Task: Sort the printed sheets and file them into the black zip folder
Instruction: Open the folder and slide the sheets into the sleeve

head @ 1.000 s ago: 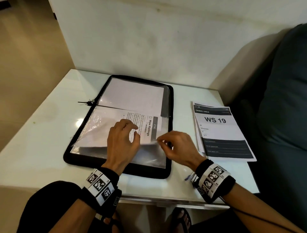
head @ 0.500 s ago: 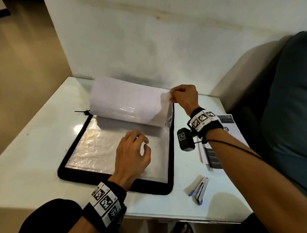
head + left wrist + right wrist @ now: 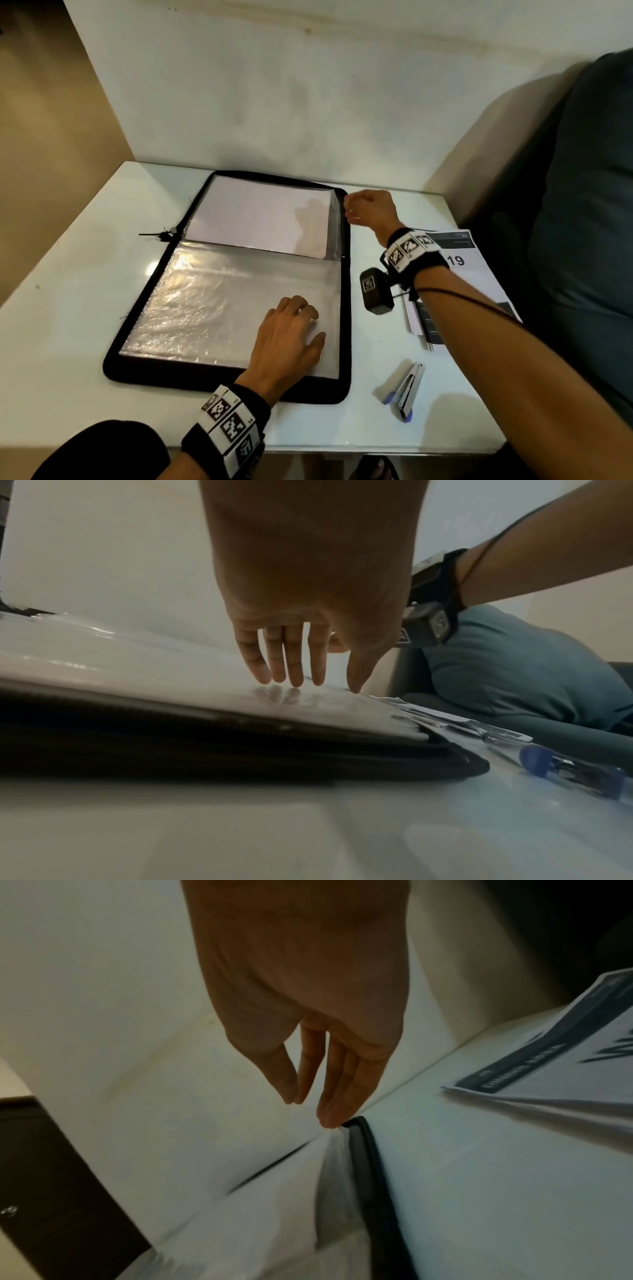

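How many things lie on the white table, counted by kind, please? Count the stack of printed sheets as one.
Black zip folder, lying open: 1
Stack of printed sheets: 1
Stapler: 1
Total: 3

Just beside the right wrist, the top printed sheet (image 3: 479,274) is showing a large "19"; its dark header (image 3: 520,1069) is carrying white capitals too blurred to read. The wristbands (image 3: 409,248) are bearing only square black-and-white marker codes.
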